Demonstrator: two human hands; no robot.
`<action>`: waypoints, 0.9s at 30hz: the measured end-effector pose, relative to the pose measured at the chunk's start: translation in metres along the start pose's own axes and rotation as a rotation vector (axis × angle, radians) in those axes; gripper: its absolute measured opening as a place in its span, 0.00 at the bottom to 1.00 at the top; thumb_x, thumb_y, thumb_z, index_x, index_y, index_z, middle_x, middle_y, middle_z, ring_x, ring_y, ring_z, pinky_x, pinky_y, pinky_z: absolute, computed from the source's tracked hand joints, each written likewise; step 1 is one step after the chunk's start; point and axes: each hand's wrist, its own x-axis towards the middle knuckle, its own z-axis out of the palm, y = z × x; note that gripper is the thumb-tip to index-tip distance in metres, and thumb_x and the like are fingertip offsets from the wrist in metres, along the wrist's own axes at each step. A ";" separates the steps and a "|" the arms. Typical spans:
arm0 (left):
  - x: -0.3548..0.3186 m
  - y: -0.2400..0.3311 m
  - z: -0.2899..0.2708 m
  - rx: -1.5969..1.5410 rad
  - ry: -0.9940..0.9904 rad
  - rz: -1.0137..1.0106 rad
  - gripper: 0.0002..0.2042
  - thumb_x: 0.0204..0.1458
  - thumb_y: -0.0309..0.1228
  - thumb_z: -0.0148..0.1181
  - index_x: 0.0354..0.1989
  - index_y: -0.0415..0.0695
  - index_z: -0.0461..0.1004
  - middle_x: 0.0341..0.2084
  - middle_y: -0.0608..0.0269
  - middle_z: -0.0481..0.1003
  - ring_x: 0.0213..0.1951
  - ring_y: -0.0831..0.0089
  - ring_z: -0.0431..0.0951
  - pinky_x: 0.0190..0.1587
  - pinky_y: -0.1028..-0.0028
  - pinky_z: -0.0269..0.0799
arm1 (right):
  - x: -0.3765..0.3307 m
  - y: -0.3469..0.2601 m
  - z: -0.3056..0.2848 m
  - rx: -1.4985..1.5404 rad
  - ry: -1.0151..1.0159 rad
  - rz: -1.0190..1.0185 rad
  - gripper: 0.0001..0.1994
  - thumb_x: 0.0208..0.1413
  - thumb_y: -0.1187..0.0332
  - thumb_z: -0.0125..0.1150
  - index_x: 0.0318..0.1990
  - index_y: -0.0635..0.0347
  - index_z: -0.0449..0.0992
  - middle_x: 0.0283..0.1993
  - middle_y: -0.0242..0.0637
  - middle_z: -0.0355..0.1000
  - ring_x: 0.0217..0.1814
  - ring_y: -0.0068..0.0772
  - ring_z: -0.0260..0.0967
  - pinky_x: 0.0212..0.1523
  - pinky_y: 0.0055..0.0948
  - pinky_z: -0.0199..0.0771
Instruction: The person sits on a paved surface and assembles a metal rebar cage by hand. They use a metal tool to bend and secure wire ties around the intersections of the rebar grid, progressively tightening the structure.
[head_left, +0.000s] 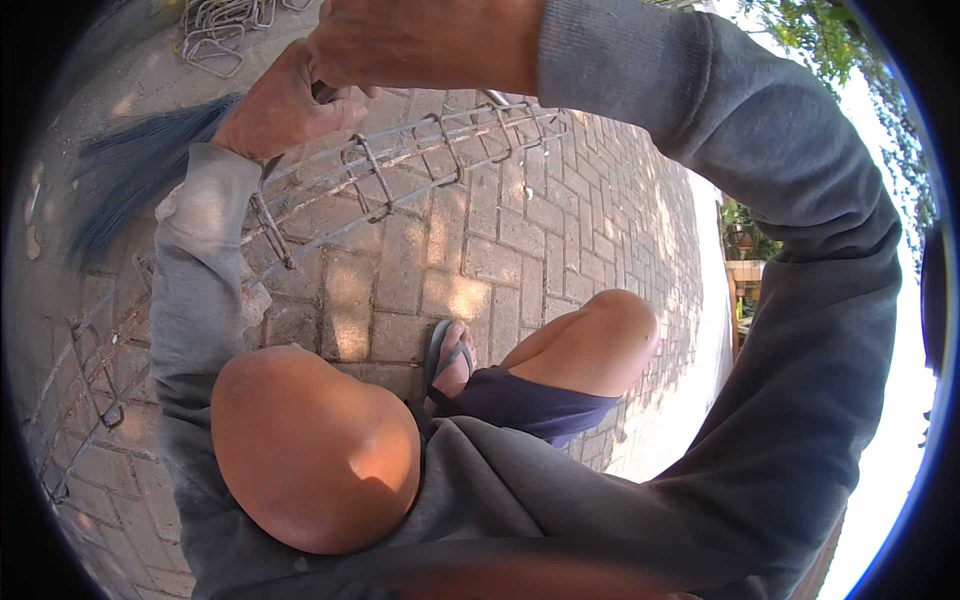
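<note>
Brick paving [500, 210]: sun-dappled.
Steel cage [372, 172]: lies well in from the paving's right edge.
Left hand [285, 108]: curled; I can't tell on what.
Right hand [358, 45]: bent against it, grip hidden.

The one view comes from the person's head, through the left of two wide fisheye cameras worn side by side. It faces steeply down over the person's own dark top [500, 490] at the lower edge, to the brick paving [570, 215] beyond. The left knee [315, 450] looms close to the lens; the sandalled foot [455, 365] lies farther off and looks small. The left hand [285, 112] sits near the upper edge, which cuts off part of the right hand [420, 45]. Foliage [815, 45] leans in at the upper right, and black rims the round, bending picture.
</note>
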 end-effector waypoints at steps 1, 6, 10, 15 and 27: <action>0.005 0.005 -0.009 -0.051 -0.016 -0.150 0.11 0.47 0.28 0.74 0.38 0.43 0.79 0.24 0.71 0.79 0.25 0.74 0.78 0.31 0.71 0.74 | 0.013 0.007 0.008 0.029 -0.005 0.004 0.09 0.56 0.61 0.63 0.28 0.53 0.82 0.29 0.40 0.78 0.33 0.40 0.79 0.35 0.40 0.76; 0.004 0.035 0.010 0.354 0.424 -0.465 0.13 0.51 0.36 0.74 0.39 0.40 0.84 0.28 0.64 0.83 0.32 0.78 0.79 0.37 0.72 0.74 | 0.048 0.047 0.033 -0.003 -0.002 0.062 0.08 0.55 0.62 0.63 0.29 0.53 0.83 0.28 0.39 0.78 0.34 0.41 0.79 0.35 0.42 0.76; 0.024 0.029 0.009 0.660 0.488 -0.523 0.11 0.52 0.36 0.73 0.34 0.40 0.83 0.27 0.62 0.83 0.27 0.77 0.78 0.32 0.72 0.73 | 0.060 0.063 0.022 -0.090 -0.040 0.024 0.07 0.54 0.63 0.63 0.30 0.53 0.84 0.28 0.38 0.78 0.34 0.41 0.79 0.35 0.43 0.77; 0.021 0.017 -0.029 0.058 0.220 -0.418 0.06 0.55 0.30 0.68 0.31 0.41 0.79 0.20 0.67 0.74 0.19 0.79 0.71 0.25 0.73 0.68 | 0.036 0.058 0.012 -0.428 0.383 -0.155 0.06 0.51 0.63 0.64 0.30 0.53 0.84 0.25 0.38 0.76 0.33 0.42 0.79 0.33 0.44 0.77; 0.020 0.027 0.021 0.522 0.305 -0.432 0.14 0.49 0.34 0.73 0.37 0.41 0.76 0.23 0.67 0.73 0.27 0.70 0.74 0.35 0.64 0.73 | 0.041 0.068 0.044 -0.055 -0.106 0.141 0.06 0.47 0.63 0.68 0.32 0.50 0.84 0.28 0.41 0.77 0.32 0.47 0.77 0.31 0.46 0.76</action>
